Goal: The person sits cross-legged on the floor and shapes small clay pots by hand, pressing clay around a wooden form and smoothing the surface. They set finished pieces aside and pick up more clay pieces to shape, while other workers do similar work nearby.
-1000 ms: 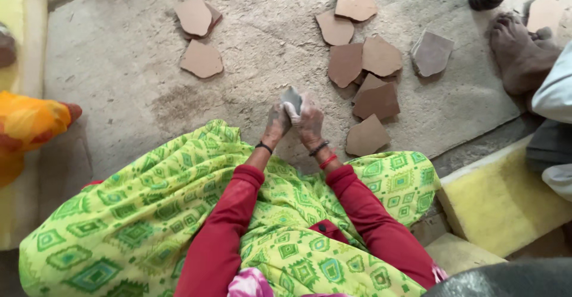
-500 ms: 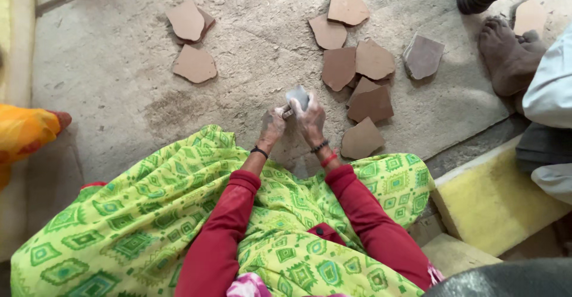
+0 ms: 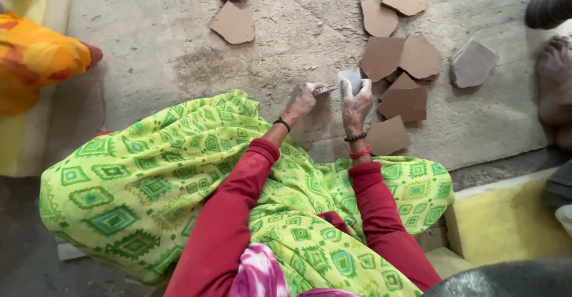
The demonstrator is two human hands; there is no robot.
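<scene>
Since the earlier frames the hands have drifted apart a bit: before they were bunched together on the grey piece, now the left hand (image 3: 301, 100) sits off to the side with a thin flat grey sliver (image 3: 325, 89) pinched in its fingers, tip pointing toward the other hand. From my remote seat it looks like the right hand (image 3: 356, 103) is clenched round a small pale grey flat stone piece (image 3: 350, 80), held upright just above the rough concrete floor (image 3: 149, 41).

Both hands are out past the green patterned cloth (image 3: 149, 190) draped over the lap, red sleeves (image 3: 232, 213) leading up to them. Brown flat broken stone tiles (image 3: 402, 64) lie scattered right beside the right hand, some overlapping, a couple more well apart at top left. One greyer tile (image 3: 473, 63) sits off to the right, near someone else's dusty foot (image 3: 554, 79).

What could go wrong, as I judge it: the sliver could skid off the piece's edge and catch the right fingers, since they wrap close to that edge. The little piece could also slip and drop onto the tiles.

Containers: none that I can see, everything just lies loose on the floor.
</scene>
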